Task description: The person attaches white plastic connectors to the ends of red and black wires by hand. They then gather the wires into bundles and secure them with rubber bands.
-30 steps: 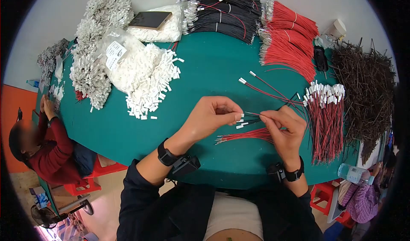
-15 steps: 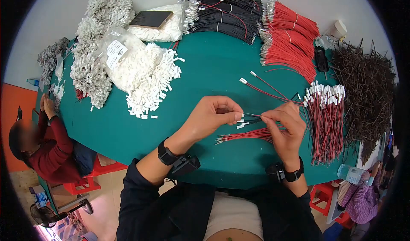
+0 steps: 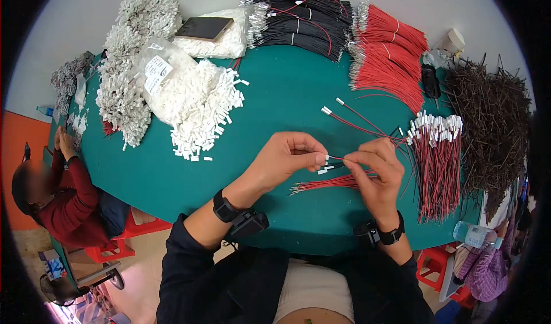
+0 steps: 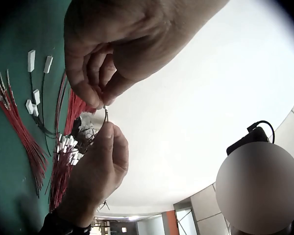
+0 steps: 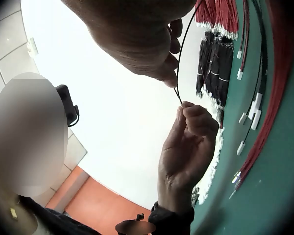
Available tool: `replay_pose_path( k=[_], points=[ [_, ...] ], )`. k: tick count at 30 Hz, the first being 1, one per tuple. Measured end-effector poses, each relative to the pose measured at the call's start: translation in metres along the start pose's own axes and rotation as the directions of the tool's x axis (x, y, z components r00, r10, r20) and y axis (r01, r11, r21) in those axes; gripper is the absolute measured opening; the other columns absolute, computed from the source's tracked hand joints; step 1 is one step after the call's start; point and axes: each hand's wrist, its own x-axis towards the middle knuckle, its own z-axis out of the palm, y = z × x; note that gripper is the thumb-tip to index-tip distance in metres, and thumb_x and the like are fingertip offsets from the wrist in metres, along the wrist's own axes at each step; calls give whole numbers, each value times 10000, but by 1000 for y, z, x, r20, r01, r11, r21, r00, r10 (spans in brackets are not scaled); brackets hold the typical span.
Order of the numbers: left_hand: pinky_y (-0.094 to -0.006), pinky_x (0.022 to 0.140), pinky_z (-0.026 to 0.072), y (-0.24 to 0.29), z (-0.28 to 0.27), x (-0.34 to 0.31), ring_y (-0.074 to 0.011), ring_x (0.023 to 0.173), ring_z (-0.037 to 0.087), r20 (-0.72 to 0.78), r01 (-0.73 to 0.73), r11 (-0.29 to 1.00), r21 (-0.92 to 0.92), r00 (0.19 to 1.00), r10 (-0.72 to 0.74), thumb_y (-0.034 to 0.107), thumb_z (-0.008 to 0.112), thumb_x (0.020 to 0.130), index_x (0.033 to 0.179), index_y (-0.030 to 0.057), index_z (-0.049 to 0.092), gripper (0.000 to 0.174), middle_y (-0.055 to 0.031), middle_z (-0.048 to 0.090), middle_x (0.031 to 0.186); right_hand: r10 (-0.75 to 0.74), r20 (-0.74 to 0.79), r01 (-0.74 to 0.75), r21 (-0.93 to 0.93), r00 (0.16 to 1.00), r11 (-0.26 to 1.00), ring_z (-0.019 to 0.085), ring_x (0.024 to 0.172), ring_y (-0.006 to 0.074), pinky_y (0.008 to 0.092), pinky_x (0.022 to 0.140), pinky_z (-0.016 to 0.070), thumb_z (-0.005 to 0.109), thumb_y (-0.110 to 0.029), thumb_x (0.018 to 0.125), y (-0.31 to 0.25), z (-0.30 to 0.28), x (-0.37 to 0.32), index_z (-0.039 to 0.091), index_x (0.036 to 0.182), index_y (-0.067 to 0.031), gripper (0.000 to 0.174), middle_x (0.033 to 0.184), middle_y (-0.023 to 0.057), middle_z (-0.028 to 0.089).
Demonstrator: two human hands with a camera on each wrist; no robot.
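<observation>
Between thumb and fingers, my left hand [image 3: 290,157] pinches a small white connector housing [image 3: 327,158], mostly covered by the fingertips. My right hand [image 3: 380,169] pinches a thin wire [image 3: 338,158] close to its end, which meets the housing. Two strands [image 5: 178,94] run from the left fingertips to the right hand in the right wrist view. Just beneath the hands lie black wires with white housings [image 4: 36,96]. A bundle of loose red wires [image 3: 321,183] with bare metal terminals lies nearer to me.
Loose white housings [image 3: 198,132] spill from a plastic bag at left. Black [image 3: 310,22] and red [image 3: 387,60] wire bundles line the back. At right lie red wires with white housings [image 3: 439,169] and a dark tangled pile [image 3: 491,123]. Another person [image 3: 63,198] sits at left.
My right hand has moved left and brought the wire's end up to the housing, closing the gap between the hands. My left hand has stayed almost still.
</observation>
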Motion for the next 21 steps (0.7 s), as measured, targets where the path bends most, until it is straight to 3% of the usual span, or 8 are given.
replay_pose_path(
  k=[21],
  points=[
    [-254,748,535,-10,5,0,-118,788,653,0,-35,999,-20,999,35,65,720,917,983,-26,701,114,-73,706,873,-21,-12,21,36,1000,999,609,841,259,362,758,463,818,-15,693,-2,10,-2,725,853,-45,188,854,64,644]
  ],
)
